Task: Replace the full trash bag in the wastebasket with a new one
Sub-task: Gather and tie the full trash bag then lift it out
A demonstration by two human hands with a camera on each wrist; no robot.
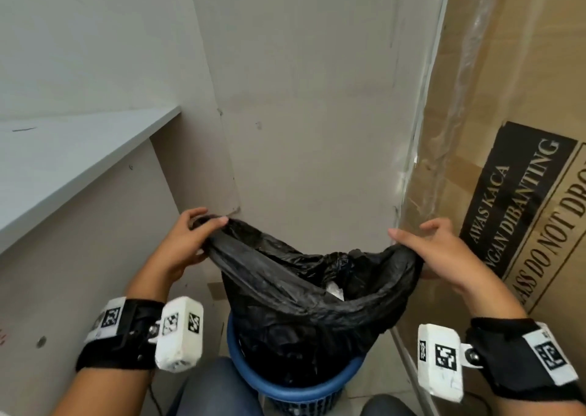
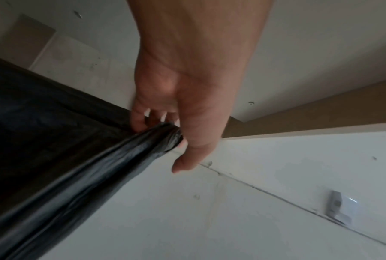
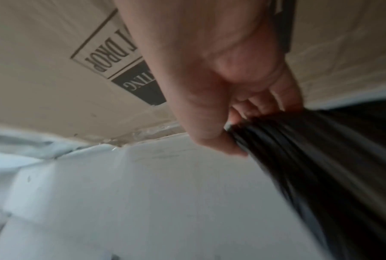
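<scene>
A black trash bag (image 1: 304,304) stands partly lifted out of a blue wastebasket (image 1: 285,390) at the bottom centre of the head view. Its mouth is stretched wide between both hands, and something pale shows inside. My left hand (image 1: 187,241) grips the gathered left edge of the bag (image 2: 143,146), fingers curled round the bunched plastic. On the other side, my right hand (image 1: 440,250) grips the right edge of the bag (image 3: 276,140) in the same way. The lower part of the bag is hidden inside the basket.
A pale shelf (image 1: 79,152) juts out on the left above a side panel. A grey wall panel (image 1: 310,114) stands behind the basket. A big cardboard box (image 1: 513,177) with a "do not drop" label stands close on the right. My knees (image 1: 215,387) flank the basket.
</scene>
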